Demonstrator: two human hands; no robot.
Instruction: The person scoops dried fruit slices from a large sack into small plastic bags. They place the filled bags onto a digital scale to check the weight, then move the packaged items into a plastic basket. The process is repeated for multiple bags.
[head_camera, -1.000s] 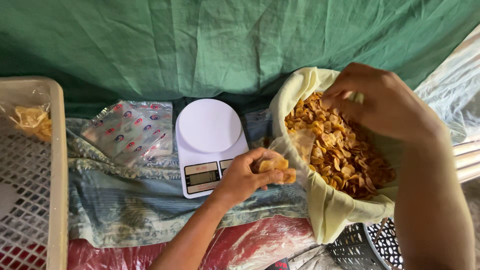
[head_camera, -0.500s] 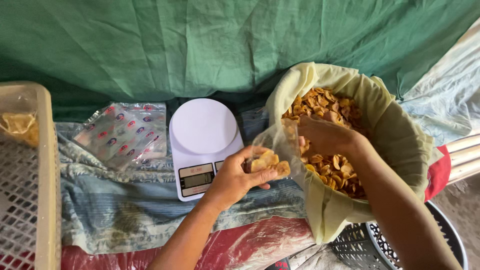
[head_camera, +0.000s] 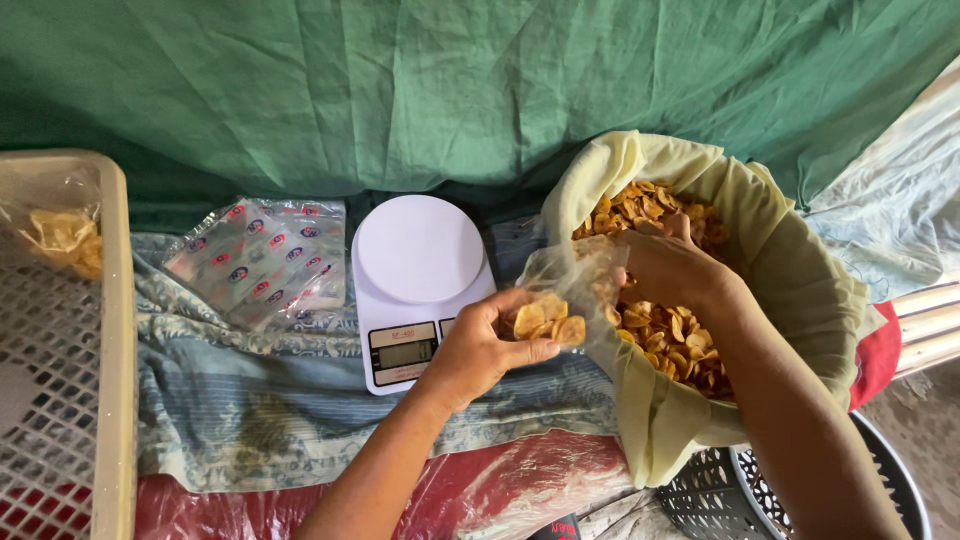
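The small clear bag (head_camera: 570, 290), just right of centre frame, is held open right at the rim of the big sack (head_camera: 800, 290), with a few chips (head_camera: 548, 322) already sitting in its bottom. Left hand (head_camera: 480, 345) is pinching the bag around those chips, fingers curled under it. Right hand (head_camera: 672, 268) is down in the sack on the chip pile, fingers bent into the chips; can't tell whether it's actually closed on a scoop, since the fingertips are buried.

Tips, imo: keep the bag mouth tucked against the sack's cloth edge so strays fall back in rather than onto the blue cloth (head_camera: 270, 420). Scoop loosely, these look thin and probably snap if squeezed. Support the bag from underneath, the film looks flimsy.

White scale (head_camera: 415, 250) sits just left of the bag, pan bare. Stack of printed bags (head_camera: 262, 262) further left, tan crate (head_camera: 112, 330) at the left edge.
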